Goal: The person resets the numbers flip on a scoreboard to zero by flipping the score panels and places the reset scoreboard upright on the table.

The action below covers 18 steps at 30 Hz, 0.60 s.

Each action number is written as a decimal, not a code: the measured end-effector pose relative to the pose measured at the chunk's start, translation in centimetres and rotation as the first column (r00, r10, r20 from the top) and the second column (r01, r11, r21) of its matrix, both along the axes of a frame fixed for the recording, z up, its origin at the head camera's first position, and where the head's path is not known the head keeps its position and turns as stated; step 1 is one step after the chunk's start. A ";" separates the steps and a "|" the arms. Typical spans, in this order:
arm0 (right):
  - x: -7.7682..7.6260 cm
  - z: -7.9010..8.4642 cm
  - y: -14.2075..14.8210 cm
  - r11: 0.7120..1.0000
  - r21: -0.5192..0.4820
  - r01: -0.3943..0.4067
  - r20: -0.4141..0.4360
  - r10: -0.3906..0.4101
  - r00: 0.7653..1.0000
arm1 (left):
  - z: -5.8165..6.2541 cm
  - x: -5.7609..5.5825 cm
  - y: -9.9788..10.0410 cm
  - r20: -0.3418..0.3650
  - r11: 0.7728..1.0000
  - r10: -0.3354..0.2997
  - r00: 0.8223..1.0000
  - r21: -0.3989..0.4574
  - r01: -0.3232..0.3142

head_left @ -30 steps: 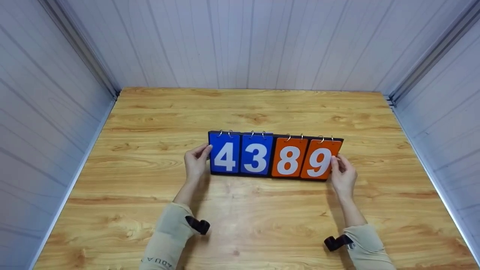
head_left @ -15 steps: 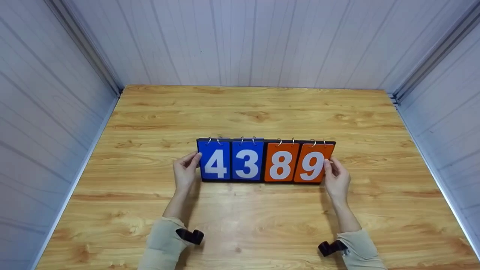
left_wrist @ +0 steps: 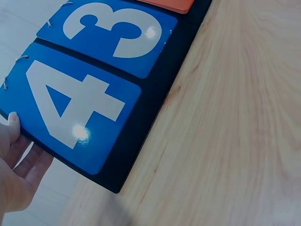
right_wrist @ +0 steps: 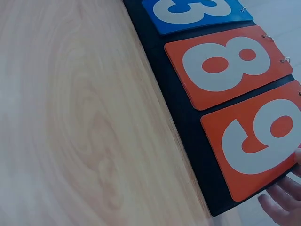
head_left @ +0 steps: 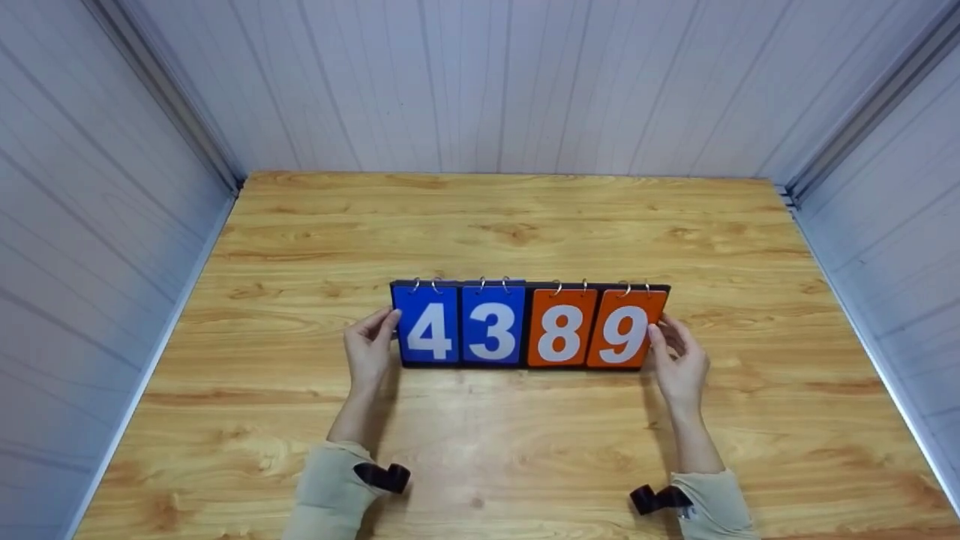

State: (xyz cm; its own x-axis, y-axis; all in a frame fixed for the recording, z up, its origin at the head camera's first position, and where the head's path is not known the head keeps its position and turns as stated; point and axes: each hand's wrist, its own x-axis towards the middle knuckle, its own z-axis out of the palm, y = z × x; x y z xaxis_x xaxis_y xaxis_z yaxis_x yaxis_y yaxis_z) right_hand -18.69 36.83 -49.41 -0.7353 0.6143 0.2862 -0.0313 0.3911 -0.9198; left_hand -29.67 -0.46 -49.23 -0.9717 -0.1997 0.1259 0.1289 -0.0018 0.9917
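Note:
A black flip scoreboard [head_left: 527, 330] stands tilted back on the wooden table, showing 4 and 3 on blue cards [left_wrist: 70, 103] and 8 and 9 on orange cards [right_wrist: 225, 70]. Metal rings bind the cards along its top edge. At the left end, my left hand [head_left: 367, 349] pinches the board's side, thumb in front beside the 4 and fingers behind. My right hand [head_left: 680, 367] grips the opposite side the same way, its thumb by the 9. In the right wrist view the right hand's fingers [right_wrist: 282, 197] show under the board's end.
The wood-grain table [head_left: 517, 435] extends around the scoreboard on every side. Pale panel walls [head_left: 465, 82] enclose it at the back, left and right. Black wrist cameras [head_left: 384, 477] sit on both sleeves.
In the head view the scoreboard and both hands have shifted left and nearer the person, mostly during the first half second. The board now sits more level. The digits are the same.

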 end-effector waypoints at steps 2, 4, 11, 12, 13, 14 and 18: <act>0.3 0.0 -0.2 0.999 -0.010 0.033 -0.046 -0.033 0.998 | 0.0 0.0 0.1 -0.003 1.000 0.001 1.000 0.004 -0.001; 0.5 -0.1 -0.4 0.997 -0.035 0.065 -0.098 -0.069 0.993 | -0.1 0.0 0.1 -0.001 1.000 0.003 1.000 0.011 -0.003; 0.2 -2.3 -0.1 0.994 -0.095 0.061 -0.185 -0.078 0.980 | -0.1 0.0 0.1 0.016 1.000 0.005 1.000 0.026 -0.005; 0.0 -3.1 0.3 0.994 -0.093 0.059 -0.187 -0.076 0.979 | 0.0 0.0 0.1 0.018 1.000 0.002 1.000 0.030 -0.003; -0.2 -4.0 0.6 0.994 -0.093 0.058 -0.188 -0.074 0.979 | 0.1 0.1 0.1 0.018 1.000 0.001 1.000 0.031 -0.001; -0.4 -4.8 1.0 0.995 -0.088 0.054 -0.190 -0.070 0.979 | 0.4 0.2 0.1 0.013 1.000 -0.001 1.000 0.028 0.001; -0.9 -6.8 1.6 0.995 -0.046 0.086 -0.157 -0.092 0.983 | 1.6 0.9 0.3 -0.004 1.000 -0.004 1.000 0.011 0.004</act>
